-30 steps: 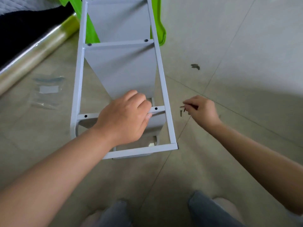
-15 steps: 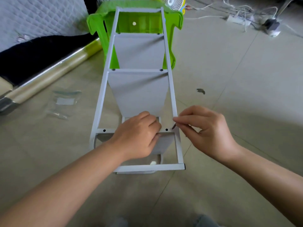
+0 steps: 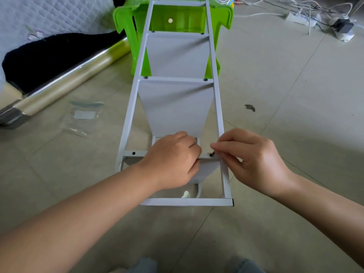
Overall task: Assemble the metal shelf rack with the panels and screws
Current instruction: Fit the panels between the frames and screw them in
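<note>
A white metal shelf rack [image 3: 216, 107] lies on its side on the tiled floor, its far end against a green plastic stool. Two grey panels [image 3: 175, 107] are fixed between its side rails with dark screws. My left hand [image 3: 173, 160] grips the near crossbar and the third panel's edge under it. My right hand [image 3: 250, 156] pinches a small dark screw [image 3: 212, 154] with its tip at the right hole of that crossbar. The crossbar's left hole [image 3: 133, 153] is open.
The green stool [image 3: 224, 14] stands at the rack's far end. A clear plastic bag [image 3: 82, 119] lies on the floor to the left, beside a shiny roll [image 3: 65, 79] and black cloth. Cables and a power strip [image 3: 299, 16] lie far right. My knees show at the bottom.
My right hand lifted a screw from the floor at the right and brought it to the crossbar's right hole. My left hand stayed on the crossbar. My view tilted up.
</note>
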`<state>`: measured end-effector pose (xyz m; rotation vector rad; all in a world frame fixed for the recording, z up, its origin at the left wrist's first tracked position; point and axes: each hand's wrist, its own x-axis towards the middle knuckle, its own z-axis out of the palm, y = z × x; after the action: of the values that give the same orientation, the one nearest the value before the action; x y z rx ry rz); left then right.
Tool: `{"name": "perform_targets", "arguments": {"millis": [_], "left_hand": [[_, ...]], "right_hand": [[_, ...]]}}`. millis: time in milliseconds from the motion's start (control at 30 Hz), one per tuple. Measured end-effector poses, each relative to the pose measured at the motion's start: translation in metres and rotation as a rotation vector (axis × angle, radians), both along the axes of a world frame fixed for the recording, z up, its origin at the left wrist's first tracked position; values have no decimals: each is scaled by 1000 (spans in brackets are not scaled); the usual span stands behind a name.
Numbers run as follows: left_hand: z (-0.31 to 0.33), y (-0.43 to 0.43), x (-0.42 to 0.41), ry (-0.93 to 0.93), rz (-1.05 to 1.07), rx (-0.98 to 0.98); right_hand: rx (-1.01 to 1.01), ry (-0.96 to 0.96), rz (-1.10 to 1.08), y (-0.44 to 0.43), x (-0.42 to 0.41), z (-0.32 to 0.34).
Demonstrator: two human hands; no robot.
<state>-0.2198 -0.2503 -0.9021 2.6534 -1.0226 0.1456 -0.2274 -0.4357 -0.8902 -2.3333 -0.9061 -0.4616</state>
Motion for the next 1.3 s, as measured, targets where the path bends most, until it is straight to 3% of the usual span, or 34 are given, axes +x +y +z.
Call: {"name": "perform_targets", "arguments": {"millis": [167, 400, 500, 933, 1300], "left_hand": [[-1, 10, 2, -14, -1, 49], [2, 18, 8, 148, -6, -24], [2, 20, 7, 98, -32, -46], [-7, 22, 7, 43, -68, -150], [-7, 23, 7, 14, -86, -157]], "right_hand": [[-74, -51, 64, -1, 3, 4], [-171, -80, 100, 3, 4, 8], [-219, -65, 114, 3, 3, 8], [-694, 22, 162, 10, 14, 34], [-687, 23, 255, 12, 13, 34]]}}
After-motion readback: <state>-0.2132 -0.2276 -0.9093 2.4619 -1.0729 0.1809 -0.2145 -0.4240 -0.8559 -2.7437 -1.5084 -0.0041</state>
